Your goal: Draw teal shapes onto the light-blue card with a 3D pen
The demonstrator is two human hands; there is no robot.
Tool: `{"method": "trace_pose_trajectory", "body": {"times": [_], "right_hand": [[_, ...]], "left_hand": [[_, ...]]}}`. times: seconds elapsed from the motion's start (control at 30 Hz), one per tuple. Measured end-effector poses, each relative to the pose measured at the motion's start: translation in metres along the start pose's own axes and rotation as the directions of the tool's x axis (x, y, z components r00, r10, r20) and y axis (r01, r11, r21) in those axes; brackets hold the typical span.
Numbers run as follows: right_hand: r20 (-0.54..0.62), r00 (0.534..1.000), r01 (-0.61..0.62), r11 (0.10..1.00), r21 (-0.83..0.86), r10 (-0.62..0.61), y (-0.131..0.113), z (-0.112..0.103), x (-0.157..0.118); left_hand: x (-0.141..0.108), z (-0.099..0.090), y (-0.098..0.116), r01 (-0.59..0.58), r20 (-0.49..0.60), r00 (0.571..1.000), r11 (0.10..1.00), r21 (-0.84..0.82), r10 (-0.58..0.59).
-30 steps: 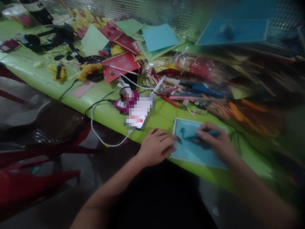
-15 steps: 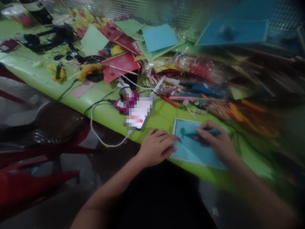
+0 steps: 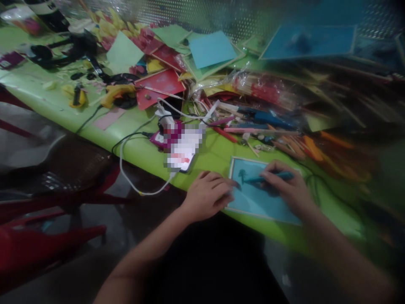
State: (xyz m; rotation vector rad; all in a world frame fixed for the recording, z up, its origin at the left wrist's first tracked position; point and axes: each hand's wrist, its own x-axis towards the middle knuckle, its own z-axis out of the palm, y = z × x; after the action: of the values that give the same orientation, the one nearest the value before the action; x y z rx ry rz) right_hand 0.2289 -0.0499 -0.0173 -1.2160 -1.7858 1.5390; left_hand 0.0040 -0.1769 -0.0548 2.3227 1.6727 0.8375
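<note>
A blue card [image 3: 253, 203] with a pale border lies at the front edge of the green table [image 3: 215, 158]. Near its upper left corner is a small dark drawing [image 3: 242, 174]. My right hand [image 3: 283, 181] is closed round a teal pen [image 3: 255, 179], whose tip is at the lower part of that drawing. At the card's left edge rests my left hand [image 3: 211, 194], fingers bent and slightly apart, with nothing seen in it; its fingertips are blurred.
Left of the card lies a lit phone [image 3: 186, 150] with a white cable [image 3: 126, 179] hanging over the edge. Pens, sticks and a red card [image 3: 161, 86] are heaped behind. A yellow glue gun [image 3: 117, 93] is farther left, and a red chair [image 3: 41, 240] stands below.
The pen tip has shifted slightly down, and the dark drawing looks a little fuller. My left hand has stayed in place.
</note>
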Motion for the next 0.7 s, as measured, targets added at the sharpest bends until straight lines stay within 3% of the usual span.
{"method": "trace_pose_trajectory", "body": {"times": [0.7], "right_hand": [[-0.022, 1.000, 0.000, 1.000, 0.012, 0.000, 0.0053, 0.0000, 0.0026]], "left_hand": [[0.0004, -0.0007, -0.0004, 0.000, 0.018, 1.000, 1.000, -0.003, 0.000]]}}
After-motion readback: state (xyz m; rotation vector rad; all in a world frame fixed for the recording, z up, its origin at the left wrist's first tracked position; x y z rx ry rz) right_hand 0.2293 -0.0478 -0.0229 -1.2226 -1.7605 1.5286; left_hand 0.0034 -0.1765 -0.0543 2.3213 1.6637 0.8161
